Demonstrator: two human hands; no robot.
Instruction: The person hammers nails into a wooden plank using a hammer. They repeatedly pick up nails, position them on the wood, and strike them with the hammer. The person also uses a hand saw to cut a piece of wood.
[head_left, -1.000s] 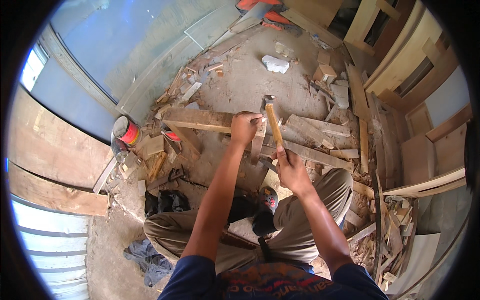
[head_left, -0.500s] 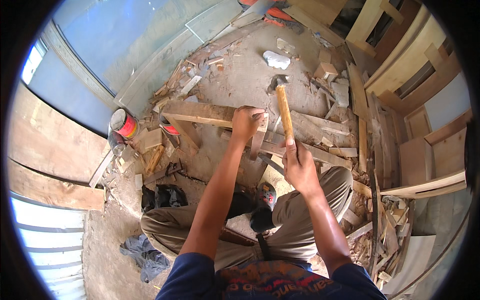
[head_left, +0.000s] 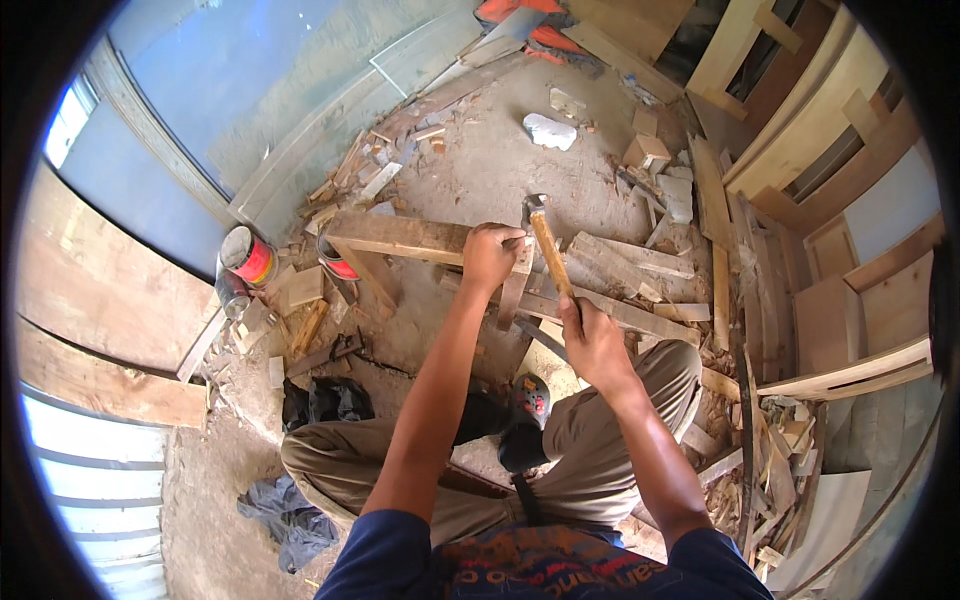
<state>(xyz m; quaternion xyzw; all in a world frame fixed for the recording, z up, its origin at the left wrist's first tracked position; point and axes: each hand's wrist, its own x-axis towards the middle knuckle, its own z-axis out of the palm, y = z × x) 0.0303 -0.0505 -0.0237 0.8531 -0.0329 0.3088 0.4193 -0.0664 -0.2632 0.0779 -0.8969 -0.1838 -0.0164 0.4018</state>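
- Nearest, the person's bent legs in tan trousers (head_left: 635, 400) spread either side of a dark shoe (head_left: 531, 398); keeping both knees wide leaves the forearms free to work in front.
- The right hand (head_left: 595, 345) is closed firmly round the lower part of a wooden-handled hammer (head_left: 552, 255), thumb lying along the handle. A hold this far down suits a swing from the elbow, with the wrist kept loose.
- The left hand (head_left: 488, 260) is curled into a loose fist over the end of a wooden beam (head_left: 400, 236), thumb and forefinger toward the hammer. Whether it pinches something small, such as a nail, I cannot tell.
- The beam lies crosswise ahead of the knees, with one short wooden leg (head_left: 512, 298) under its right end and another (head_left: 376, 280) under its left. Striking directly above the right-hand leg should waste less force in bounce.
- The hammer head (head_left: 536, 204) is just beside those fingertips; contact with the wood cannot be made out. Light taps, square to the surface, seem wise while the fingers are this close; they should draw back before any harder blow.
- Beyond, loose planks (head_left: 640, 310) lie to the right, a red-banded can (head_left: 247, 256) stands to the left, and a white lump (head_left: 549, 131) rests farther off on the floor (head_left: 480, 150).
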